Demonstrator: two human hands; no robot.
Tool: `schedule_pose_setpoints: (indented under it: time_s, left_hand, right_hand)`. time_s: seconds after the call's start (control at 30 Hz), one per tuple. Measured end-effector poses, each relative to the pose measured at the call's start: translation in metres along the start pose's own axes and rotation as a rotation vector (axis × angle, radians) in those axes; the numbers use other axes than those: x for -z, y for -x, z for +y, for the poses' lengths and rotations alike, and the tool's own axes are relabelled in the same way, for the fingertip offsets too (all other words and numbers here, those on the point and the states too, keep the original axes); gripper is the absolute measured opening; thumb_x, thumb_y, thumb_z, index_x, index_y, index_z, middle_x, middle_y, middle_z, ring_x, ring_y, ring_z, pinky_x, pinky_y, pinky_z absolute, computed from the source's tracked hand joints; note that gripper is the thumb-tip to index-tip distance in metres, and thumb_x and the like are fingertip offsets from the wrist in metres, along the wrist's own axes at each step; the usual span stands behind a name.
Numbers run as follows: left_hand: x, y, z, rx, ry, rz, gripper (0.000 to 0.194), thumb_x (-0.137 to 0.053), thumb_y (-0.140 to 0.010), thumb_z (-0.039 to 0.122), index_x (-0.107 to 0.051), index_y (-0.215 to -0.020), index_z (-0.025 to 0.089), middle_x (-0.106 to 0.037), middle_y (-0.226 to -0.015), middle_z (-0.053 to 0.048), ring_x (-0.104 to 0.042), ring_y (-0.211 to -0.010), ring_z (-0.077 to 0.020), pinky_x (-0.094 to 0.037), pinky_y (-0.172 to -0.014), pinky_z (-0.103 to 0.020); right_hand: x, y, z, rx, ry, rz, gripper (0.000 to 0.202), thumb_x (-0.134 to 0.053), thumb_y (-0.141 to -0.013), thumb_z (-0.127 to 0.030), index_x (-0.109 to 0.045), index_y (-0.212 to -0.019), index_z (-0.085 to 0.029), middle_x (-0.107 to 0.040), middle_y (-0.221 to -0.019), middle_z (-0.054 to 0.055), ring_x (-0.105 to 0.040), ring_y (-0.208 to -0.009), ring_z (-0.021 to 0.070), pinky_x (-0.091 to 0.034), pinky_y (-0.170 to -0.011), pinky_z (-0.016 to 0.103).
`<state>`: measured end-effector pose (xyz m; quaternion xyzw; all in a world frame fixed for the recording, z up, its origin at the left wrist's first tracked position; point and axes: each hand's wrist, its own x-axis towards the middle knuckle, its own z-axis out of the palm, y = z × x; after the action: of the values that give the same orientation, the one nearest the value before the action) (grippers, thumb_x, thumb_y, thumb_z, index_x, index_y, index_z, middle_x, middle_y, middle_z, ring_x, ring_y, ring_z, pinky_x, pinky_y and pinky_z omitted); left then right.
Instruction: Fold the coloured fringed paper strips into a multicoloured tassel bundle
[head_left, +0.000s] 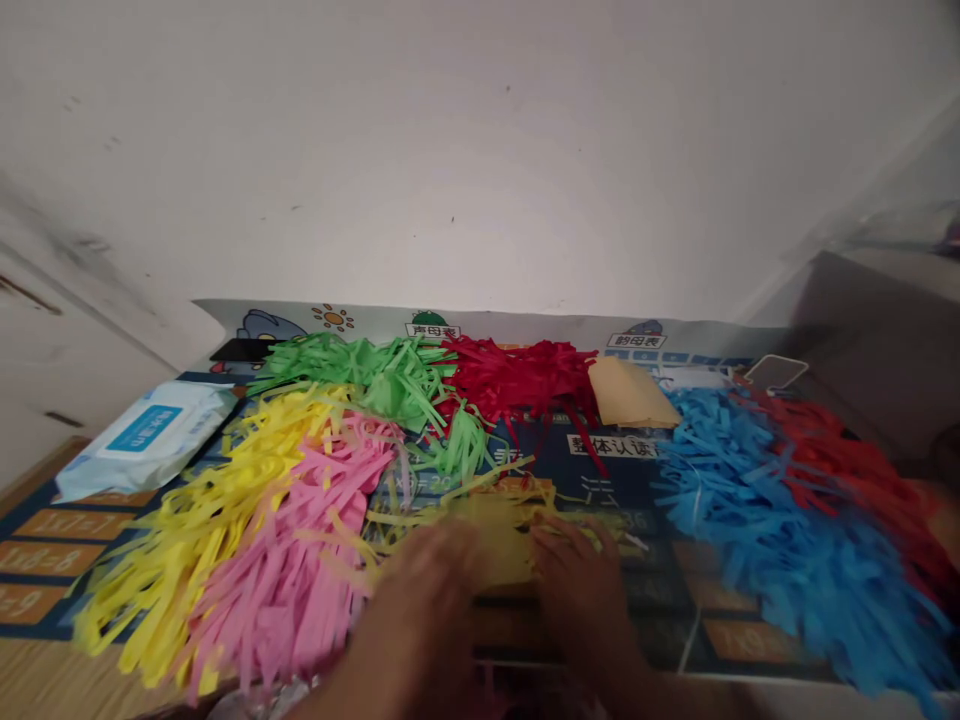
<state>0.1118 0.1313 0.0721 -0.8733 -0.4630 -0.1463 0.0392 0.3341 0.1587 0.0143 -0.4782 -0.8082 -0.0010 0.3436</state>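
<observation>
At the front middle of the table, a sheet of yellow fringed paper (pixel 501 540) lies with loose strips trailing off its sides. My left hand (pixel 439 565) is at its left edge, smeared by motion, so its grip is unclear. On the opposite edge, my right hand (pixel 574 550) rests with fingers stretched out over the strips. A small bunch of green strips (pixel 461 442) lies just beyond the sheet. To the left of my left hand are piles of pink strips (pixel 300 550) and yellow strips (pixel 217 510).
Green strips (pixel 367 370) and dark red strips (pixel 517 378) line the back, beside a tan paper packet (pixel 632 392). On the right lie blue strips (pixel 780 530) and red strips (pixel 862 470). A wipes pack (pixel 146 437) sits at left. A printed mat (pixel 52 560) covers the table against the wall.
</observation>
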Motion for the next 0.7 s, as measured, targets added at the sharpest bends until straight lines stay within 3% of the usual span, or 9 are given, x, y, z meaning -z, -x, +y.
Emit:
schedule_pose_setpoints:
  time_s: [0.07,0.17,0.27,0.37,0.43,0.5,0.53,0.6,0.7]
  left_hand:
    - [-0.036,-0.01,0.022,0.019,0.041,-0.141,0.057,-0.054,-0.075,0.017,-0.053,-0.132,0.013,-0.053,-0.14,-0.014,-0.049,-0.128,-0.0292,-0.039,-0.106,-0.044]
    - [-0.077,-0.015,0.028,0.069,0.074,-0.292,0.05,-0.049,-0.08,0.009,-0.056,-0.129,0.012,-0.056,-0.137,-0.015,-0.05,-0.129,-0.0267,-0.04,-0.107,-0.04]
    - [-0.089,-0.009,0.022,0.065,0.14,-0.307,0.059,-0.05,-0.078,0.007,-0.048,-0.136,0.012,-0.05,-0.143,-0.015,-0.042,-0.135,-0.0282,-0.039,-0.109,-0.043]
    - [-0.088,-0.004,0.022,0.084,0.25,-0.27,0.064,-0.058,-0.075,0.012,-0.045,-0.137,0.013,-0.049,-0.144,-0.015,-0.041,-0.135,-0.0312,-0.039,-0.108,-0.045]
    - [-0.087,-0.004,0.024,0.129,0.302,-0.21,0.055,-0.056,-0.079,0.014,-0.048,-0.133,0.014,-0.054,-0.139,-0.014,-0.047,-0.131,-0.0286,-0.042,-0.106,-0.043]
    - [-0.086,-0.004,0.023,0.165,0.316,-0.155,0.044,-0.052,-0.084,0.013,-0.052,-0.128,0.016,-0.06,-0.131,-0.013,-0.055,-0.123,-0.0254,-0.045,-0.102,-0.039]
    - [-0.085,-0.003,0.021,0.179,0.305,-0.136,0.039,-0.051,-0.085,0.012,-0.055,-0.123,0.016,-0.064,-0.126,-0.012,-0.058,-0.118,-0.0252,-0.047,-0.1,-0.039]
    - [-0.079,0.001,0.013,0.185,0.271,-0.098,0.028,-0.05,-0.085,0.01,-0.064,-0.107,0.019,-0.07,-0.111,-0.009,-0.064,-0.103,-0.0258,-0.05,-0.092,-0.042]
    - [-0.065,0.007,-0.003,0.18,0.29,-0.04,0.024,-0.05,-0.085,0.009,-0.068,-0.092,0.023,-0.073,-0.09,-0.004,-0.065,-0.085,-0.0243,-0.048,-0.083,-0.043]
  right_hand:
    - [0.0,0.004,0.003,0.008,0.021,-0.012,0.02,-0.052,-0.088,-0.017,-0.067,-0.098,-0.026,-0.075,-0.1,0.0,-0.062,-0.106,0.0208,-0.017,-0.111,0.044]
    - [0.018,0.014,0.032,0.047,0.11,-0.068,0.025,-0.05,-0.087,-0.013,-0.066,-0.1,-0.027,-0.075,-0.102,-0.001,-0.062,-0.108,0.0235,-0.018,-0.11,0.049]
    - [0.061,0.021,0.074,-0.035,0.358,-0.152,0.032,-0.045,-0.084,-0.012,-0.065,-0.107,-0.024,-0.072,-0.107,0.007,-0.059,-0.111,0.0324,-0.024,-0.104,0.059]
    - [0.091,0.021,0.077,-0.049,0.446,-0.174,0.046,-0.047,-0.083,-0.024,-0.054,-0.128,-0.016,-0.063,-0.124,0.017,-0.054,-0.116,0.0386,-0.029,-0.1,0.062]
    - [0.081,0.019,0.05,0.118,0.247,-0.205,0.052,-0.047,-0.082,-0.024,-0.048,-0.134,-0.018,-0.06,-0.128,0.014,-0.054,-0.119,0.0317,-0.033,-0.103,0.053]
    - [0.048,0.018,0.017,0.272,0.026,-0.229,0.051,-0.043,-0.08,-0.014,-0.05,-0.13,-0.021,-0.065,-0.122,0.008,-0.057,-0.115,0.0234,-0.035,-0.104,0.044]
    - [0.029,0.018,0.004,0.219,-0.009,-0.257,0.05,-0.042,-0.078,-0.01,-0.053,-0.126,-0.02,-0.065,-0.122,0.008,-0.058,-0.115,0.0226,-0.036,-0.104,0.043]
    - [-0.005,0.015,-0.008,0.102,-0.048,-0.247,0.04,-0.04,-0.08,-0.006,-0.06,-0.112,-0.02,-0.073,-0.104,0.006,-0.065,-0.095,0.0202,-0.042,-0.093,0.038]
    - [-0.021,0.009,0.005,-0.027,-0.079,-0.361,0.03,-0.041,-0.089,-0.009,-0.066,-0.093,-0.025,-0.075,-0.088,0.001,-0.066,-0.082,0.0187,-0.042,-0.081,0.034]
